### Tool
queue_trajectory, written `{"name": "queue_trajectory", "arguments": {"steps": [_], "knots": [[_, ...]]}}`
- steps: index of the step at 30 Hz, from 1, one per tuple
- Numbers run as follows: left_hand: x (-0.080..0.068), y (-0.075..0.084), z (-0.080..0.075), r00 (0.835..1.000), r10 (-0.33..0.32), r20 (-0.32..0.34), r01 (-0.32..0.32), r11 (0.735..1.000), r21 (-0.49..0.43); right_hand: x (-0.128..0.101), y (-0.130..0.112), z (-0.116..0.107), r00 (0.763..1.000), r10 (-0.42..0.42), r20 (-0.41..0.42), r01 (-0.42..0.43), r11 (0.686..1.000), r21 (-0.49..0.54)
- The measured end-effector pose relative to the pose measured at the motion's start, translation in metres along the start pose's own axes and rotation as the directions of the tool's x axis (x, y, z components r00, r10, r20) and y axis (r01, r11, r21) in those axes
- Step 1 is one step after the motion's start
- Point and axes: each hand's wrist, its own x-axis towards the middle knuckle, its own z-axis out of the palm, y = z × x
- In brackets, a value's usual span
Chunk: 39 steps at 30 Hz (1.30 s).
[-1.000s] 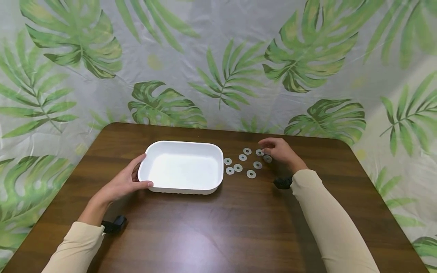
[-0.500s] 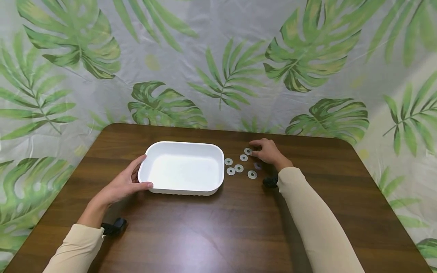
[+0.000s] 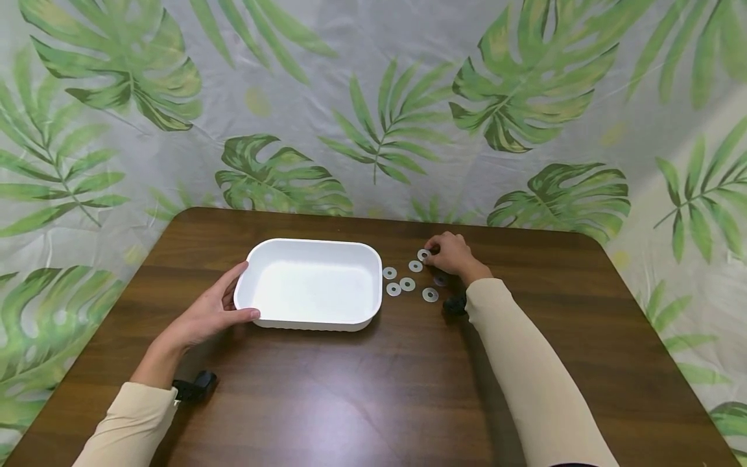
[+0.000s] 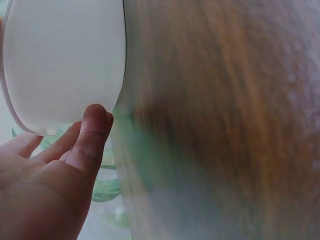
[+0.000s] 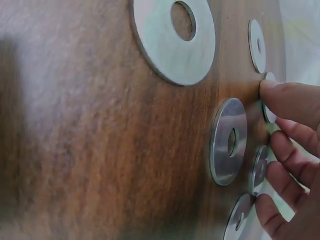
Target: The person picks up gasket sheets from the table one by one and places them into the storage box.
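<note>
Left hand: resting against the left end of the white tray, thumb on its near wall, fingers loosely curved round the corner, steadying rather than lifting.
Right hand: reaching over the washers near the far edge of the worktop, fingertips curling onto the farthest washer; firm pinch or mere touch, cannot tell.
Washers: lying flat and loose, just right of the tray, several partly hidden under the hand.
Tray: sitting mid-worktop, holding nothing.
Progress: seemingly just starting; no washer in the tray, the whole cluster remaining on the wood.
</note>
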Motion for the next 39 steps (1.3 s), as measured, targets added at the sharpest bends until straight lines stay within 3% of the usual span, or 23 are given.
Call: {"name": "queue_trajectory", "arguments": {"steps": [10, 22, 29, 39], "knots": [[-0.001, 0.000, 0.001, 1.000, -0.008, -0.002, 0.008, 1.000, 0.012, -0.001, -0.001, 0.004, 0.996, -0.064, -0.069, 0.065, 0.998, 0.022], [-0.001, 0.000, 0.001, 1.000, -0.008, 0.001, 0.008, 1.000, 0.010, 0.001, 0.004, 0.002, 0.994, -0.102, 0.033, 0.102, 0.995, 0.012], [-0.001, 0.001, 0.001, 1.000, -0.013, -0.003, 0.013, 1.000, 0.011, -0.004, 0.002, -0.004, 0.990, -0.141, 0.010, 0.141, 0.990, 0.019], [-0.003, 0.002, 0.002, 1.000, -0.016, -0.008, 0.016, 1.000, 0.010, -0.004, 0.002, -0.007, 0.995, -0.092, -0.037, 0.094, 0.993, 0.068]]}}
